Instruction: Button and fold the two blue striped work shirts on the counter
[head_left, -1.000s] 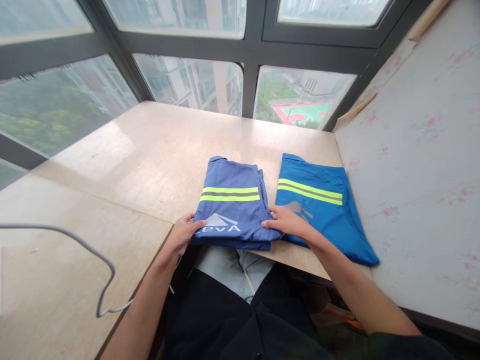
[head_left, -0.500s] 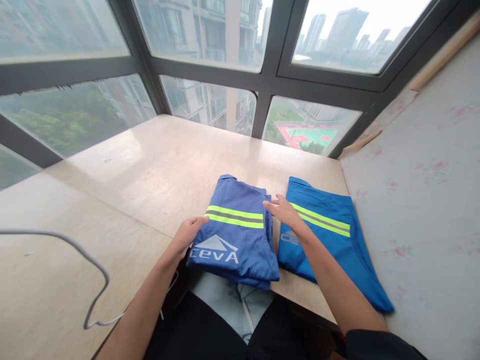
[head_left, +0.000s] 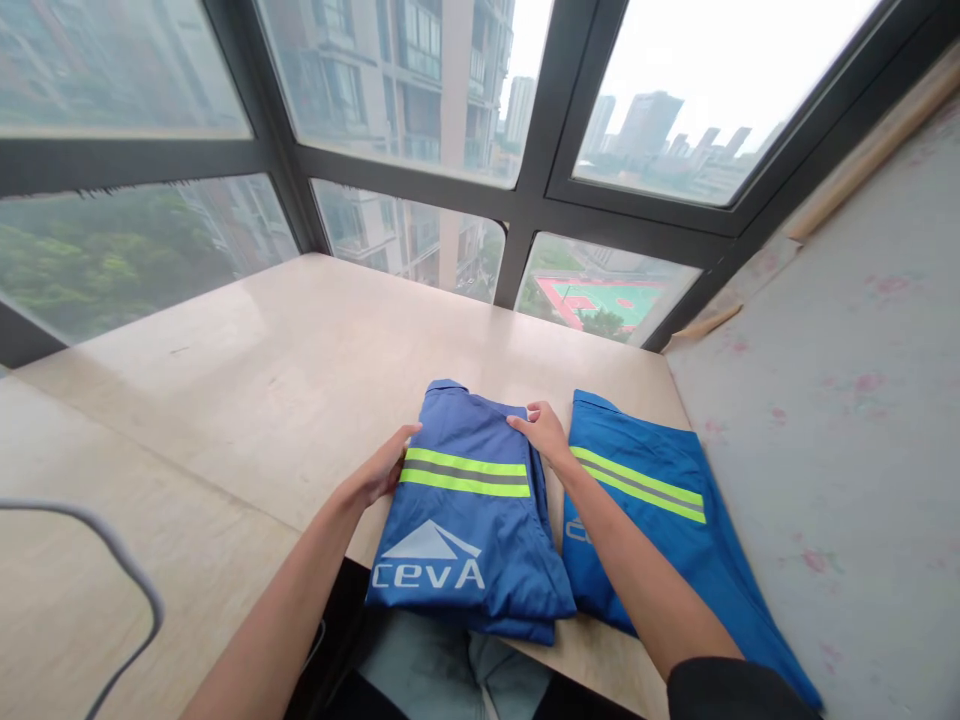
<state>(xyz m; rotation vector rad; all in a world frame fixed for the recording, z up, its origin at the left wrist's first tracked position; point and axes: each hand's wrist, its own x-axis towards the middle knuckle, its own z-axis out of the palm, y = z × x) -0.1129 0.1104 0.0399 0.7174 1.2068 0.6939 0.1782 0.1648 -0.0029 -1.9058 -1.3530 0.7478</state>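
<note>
In front of me lies a folded violet-blue work jacket (head_left: 465, 435), its "CEVA" print nearest my body and a yellow-and-grey reflective band across its middle. My left hand (head_left: 388, 462) grips its left edge, thumb on the upper side, the other fingers partly hidden. At the upper right edge my right hand (head_left: 544, 430) pinches the cloth between thumb and fingers. A second folded jacket (head_left: 637, 470), brighter blue with the same band, lies just to the right, partly covered by my right forearm. The near edge of the first jacket overhangs the board.
Both jackets rest on a pale wooden board (head_left: 247, 400) below large framed windows (head_left: 517, 215). A grey cable (head_left: 112, 540) curves over the board at left. Along the right side stands a wall with flowered paper (head_left: 840, 440), its edge peeling.
My right hand has come onto the upper right edge of the violet-blue jacket. My left hand has slid farther up its left edge. The view has tilted upward a little.
</note>
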